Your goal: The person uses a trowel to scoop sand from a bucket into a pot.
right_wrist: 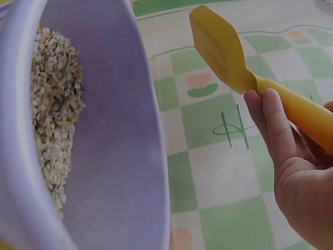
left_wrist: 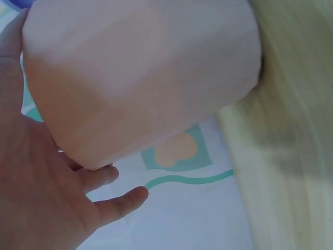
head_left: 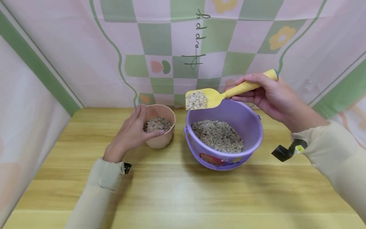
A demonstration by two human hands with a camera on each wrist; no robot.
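Note:
My right hand (head_left: 273, 97) grips the yellow handle of a small shovel (head_left: 215, 97), held over the back left rim of a purple bucket (head_left: 247, 127). Pale gravel (head_left: 196, 101) lies on the blade. Inside the bucket is more gravel (head_left: 218, 136). My left hand (head_left: 131, 131) holds a peach flowerpot (head_left: 159, 143) at its rim, thumb across the near side and fingers at the left. Gravel partly fills the pot. In the left wrist view, the pot's side (left_wrist: 140, 78) fills the top, with two fingers extending beyond it.
Pot and bucket stand side by side on a wooden table (head_left: 177, 197), near its back edge. Behind rises a checked cloth (head_left: 155, 39) with flowers and lettering. The bucket's purple handle (head_left: 197, 158) hangs down at its front. A black strap (head_left: 286, 152) sticks out from the right sleeve.

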